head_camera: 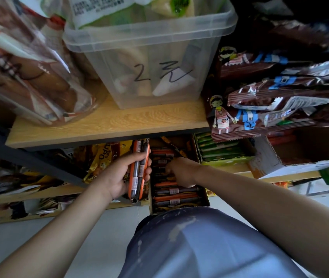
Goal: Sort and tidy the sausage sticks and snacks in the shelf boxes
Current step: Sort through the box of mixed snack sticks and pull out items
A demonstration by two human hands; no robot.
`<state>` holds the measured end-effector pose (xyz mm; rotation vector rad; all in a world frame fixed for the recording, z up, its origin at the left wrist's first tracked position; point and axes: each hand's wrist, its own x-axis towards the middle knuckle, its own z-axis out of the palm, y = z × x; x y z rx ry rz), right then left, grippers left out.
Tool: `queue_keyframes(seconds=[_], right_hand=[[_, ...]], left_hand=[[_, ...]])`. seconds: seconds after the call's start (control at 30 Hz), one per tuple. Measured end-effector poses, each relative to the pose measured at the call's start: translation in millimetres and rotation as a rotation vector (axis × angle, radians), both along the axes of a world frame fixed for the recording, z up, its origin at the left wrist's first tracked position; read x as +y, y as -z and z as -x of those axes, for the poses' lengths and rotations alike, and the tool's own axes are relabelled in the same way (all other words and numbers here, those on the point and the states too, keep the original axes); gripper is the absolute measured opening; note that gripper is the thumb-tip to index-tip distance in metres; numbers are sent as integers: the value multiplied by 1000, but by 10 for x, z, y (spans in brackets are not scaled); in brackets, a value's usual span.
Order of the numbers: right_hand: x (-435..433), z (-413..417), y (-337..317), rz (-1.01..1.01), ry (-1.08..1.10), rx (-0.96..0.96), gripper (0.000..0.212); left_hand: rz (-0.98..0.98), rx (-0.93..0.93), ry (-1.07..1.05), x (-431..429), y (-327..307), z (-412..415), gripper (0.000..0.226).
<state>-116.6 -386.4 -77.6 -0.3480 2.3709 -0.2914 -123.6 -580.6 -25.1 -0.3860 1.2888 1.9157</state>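
So, the left hand (119, 177) has its fingers wrapped tight round a small bundle of sausage sticks (137, 171), held upright just to the left of the cardboard box (205, 198) they look meant for. The right hand (181, 171) is down inside that box, fingers curled into the rows of sticks (174, 200) lying there. I honestly can't tell if it's pinching one or just nudging them, since the fingertips are buried.

My take on doing this bit well: use the right hand to push the loose ones flat and all pointing the same way, so a gap opens right under its fingers. Then feed the bundle across a couple at a time rather than dumping the lot. Match the neat rows nearest the right wrist.

Watch the bundle doesn't fan out of the grip, because those wrappers look slippery. The yellow snack bags (99, 157) on the far side of the left hand and the green packs (220, 151) beyond the right one look like separate jobs.
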Motion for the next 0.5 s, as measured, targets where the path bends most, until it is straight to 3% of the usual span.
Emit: queue_keyframes(seconds=[0.13,0.23,0.4,0.5], right_hand=[[-50,-68,120,255,175,42,48],[-48,-115,188,320,210,43,48],[130,-104,60,139,144,142,48],[260,-174,-47,99,188,256,43]], left_hand=[[32,23,29,75,-22,44,39],[5,27,45,135,-64,84,36],[36,36,79,206,-105,140,34],[284,196,202,296,-81,205,24]])
